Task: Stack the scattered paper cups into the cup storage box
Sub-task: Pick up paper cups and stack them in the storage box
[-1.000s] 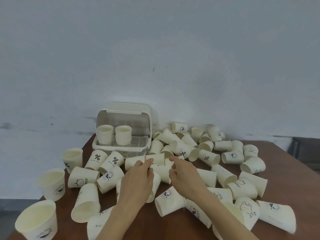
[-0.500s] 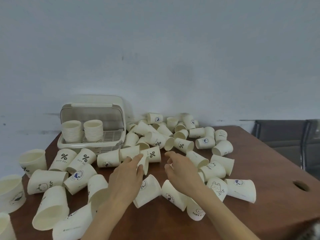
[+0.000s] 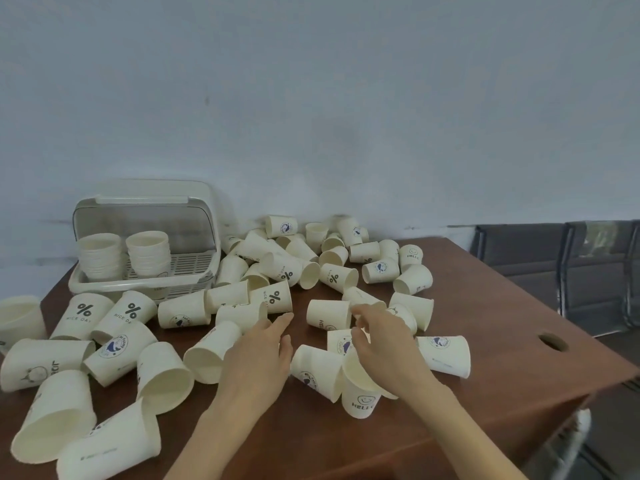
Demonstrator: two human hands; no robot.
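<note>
Paper cups scattered over a brown counter [image 3: 502, 306], storage box at far left, both hands low over the middle of the heap.

Storage box [image 3: 145, 282]: one, cream, lid raised, holding two upright stacks of cups [image 3: 100, 256], mouths up, side by side at its left end. Loose paper cups [image 3: 332, 277]: several dozen, too overlapped to count exactly; nearly all lie on their sides, long axes level and pointing every way, many mouths turned toward the near edge. "HELLO" cup [image 3: 360, 398]: one, nearly upright, mouth up, under the right wrist. Left hand [image 3: 258, 358]: fingers straight, palm down, holding nothing, fingertips just beside a lying cup. Right hand [image 3: 384, 341]: fingers loosely curled over the lying cups; whether it holds one cannot be told.
</note>
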